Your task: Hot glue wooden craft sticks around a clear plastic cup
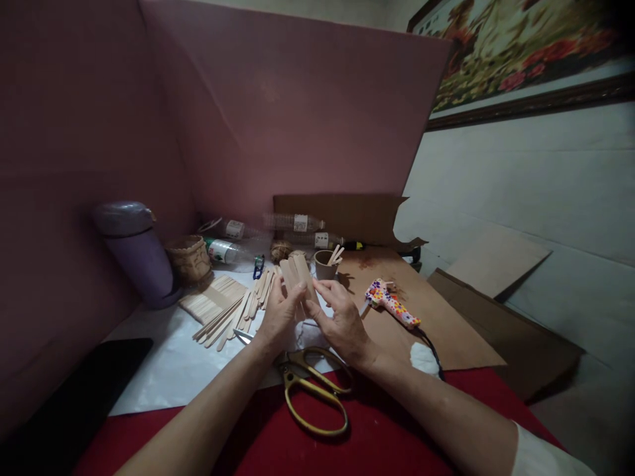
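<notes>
Between my two hands, wide flat wooden craft sticks (298,270) stand upright side by side, raised over the table. My left hand (284,311) grips them from the left, thumb across the front. From the right, my right hand (338,314) pinches their edge between thumb and fingers. The lower ends are partly hidden by my fingers. Just below my hands lie large scissors (317,393) with gold handles. To the left, loose craft sticks (253,301) spread over white paper, beside a banded bundle of sticks (218,297).
A floral glue gun (391,304) rests on brown cardboard (456,330) at right. A small cup (325,268) holds a few sticks. Plastic bottles (231,252) lie at the back. A carved pot (190,258) and a purple tumbler (139,258) stand left.
</notes>
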A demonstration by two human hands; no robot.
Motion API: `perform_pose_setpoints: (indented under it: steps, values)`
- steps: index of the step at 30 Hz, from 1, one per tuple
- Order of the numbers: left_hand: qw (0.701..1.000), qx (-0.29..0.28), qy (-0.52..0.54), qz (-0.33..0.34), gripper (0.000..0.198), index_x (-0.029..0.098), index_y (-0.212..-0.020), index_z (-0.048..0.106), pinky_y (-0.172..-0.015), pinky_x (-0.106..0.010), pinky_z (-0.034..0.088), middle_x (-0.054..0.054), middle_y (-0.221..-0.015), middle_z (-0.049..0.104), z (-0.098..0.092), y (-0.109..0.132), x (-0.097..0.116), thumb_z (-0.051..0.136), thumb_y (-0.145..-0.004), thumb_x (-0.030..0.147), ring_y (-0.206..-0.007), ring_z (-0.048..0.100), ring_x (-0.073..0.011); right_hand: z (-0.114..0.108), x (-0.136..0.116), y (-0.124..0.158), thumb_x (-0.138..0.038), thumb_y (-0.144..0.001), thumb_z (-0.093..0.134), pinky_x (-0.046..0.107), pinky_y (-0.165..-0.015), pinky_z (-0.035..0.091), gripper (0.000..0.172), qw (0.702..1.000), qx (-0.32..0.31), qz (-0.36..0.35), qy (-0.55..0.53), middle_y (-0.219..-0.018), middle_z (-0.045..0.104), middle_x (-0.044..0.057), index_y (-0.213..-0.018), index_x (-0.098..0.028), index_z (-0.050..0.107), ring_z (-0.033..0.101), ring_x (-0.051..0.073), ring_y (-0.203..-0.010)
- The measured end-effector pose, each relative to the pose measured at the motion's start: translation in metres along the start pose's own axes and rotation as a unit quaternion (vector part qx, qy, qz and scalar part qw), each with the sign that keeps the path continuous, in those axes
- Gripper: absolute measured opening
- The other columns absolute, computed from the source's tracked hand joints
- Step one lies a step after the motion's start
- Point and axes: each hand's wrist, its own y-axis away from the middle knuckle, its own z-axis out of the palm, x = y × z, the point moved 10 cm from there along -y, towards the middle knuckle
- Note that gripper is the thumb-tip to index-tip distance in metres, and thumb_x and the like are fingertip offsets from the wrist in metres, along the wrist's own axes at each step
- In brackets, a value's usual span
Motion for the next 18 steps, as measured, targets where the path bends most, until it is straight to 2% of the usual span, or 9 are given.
perform_pose_setpoints:
  steps: [3, 18]
  values:
    - [1.0, -0.005, -0.001, 0.01, 0.05, 0.02, -0.11, 0.055, -0.086, -0.032, 0.051, -0.005, -0.103, 0.068, 0.002, 0.0011, 0.0038, 0.079, -0.071, 0.039, -0.094, 0.067, -0.0196, -0.0005, -0.0014, 0.0, -0.04, -0.096, 0.056, 0.044, -0.096, 0.052, 0.044, 1.0, 0.002, -0.009, -0.003, -0.118, 0.064, 0.016, -0.132, -0.014, 0.063, 0.06, 0.027, -0.111]
    - [1.0, -0.005, -0.013, 0.004, 0.049, 0.019, -0.113, 0.054, -0.08, -0.031, 0.052, -0.006, -0.102, 0.068, -0.0017, -0.0012, -0.0025, 0.077, -0.075, 0.041, -0.088, 0.067, -0.0192, 0.0015, 0.0006, 0.0003, -0.038, -0.097, 0.055, 0.043, -0.096, 0.051, 0.043, 1.0, -0.001, -0.005, -0.019, -0.117, 0.064, 0.014, -0.134, -0.018, 0.062, 0.06, 0.025, -0.11]
